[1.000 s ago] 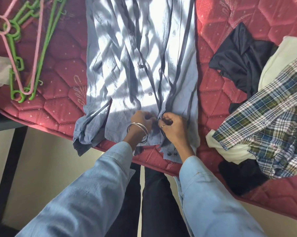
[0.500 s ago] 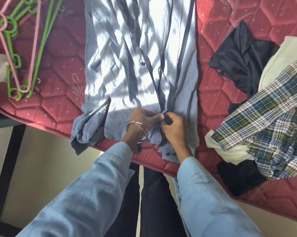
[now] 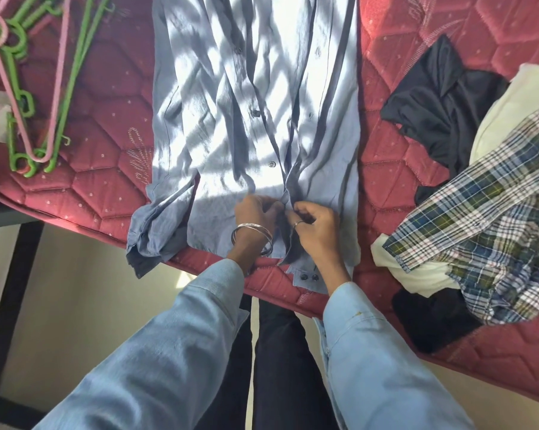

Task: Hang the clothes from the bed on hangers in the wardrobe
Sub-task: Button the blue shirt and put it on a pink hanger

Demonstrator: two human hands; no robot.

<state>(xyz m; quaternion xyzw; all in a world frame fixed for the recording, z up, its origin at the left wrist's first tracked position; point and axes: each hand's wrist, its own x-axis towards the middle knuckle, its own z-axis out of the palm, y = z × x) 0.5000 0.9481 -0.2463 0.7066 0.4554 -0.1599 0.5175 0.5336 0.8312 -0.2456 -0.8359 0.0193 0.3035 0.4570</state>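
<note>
A light blue button shirt [image 3: 249, 97] lies spread flat on the red quilted mattress [image 3: 104, 97], its hem at the near edge. My left hand [image 3: 254, 212], with bangles at the wrist, pinches the left side of the shirt's front placket near the hem. My right hand [image 3: 316, 225], wearing a ring, pinches the right side of the placket right beside it. Green and pink plastic hangers [image 3: 29, 97] lie in a heap on the mattress at the far left.
A pile of clothes sits at the right: a plaid shirt [image 3: 491, 243], a black garment [image 3: 448, 100] and a cream one [image 3: 516, 100]. The mattress edge runs diagonally below my hands. My dark-trousered legs [image 3: 274, 367] stand against it.
My hands stay at the placket near the hem, with the fingers shifting slightly together. The shirt itself has hardly moved.
</note>
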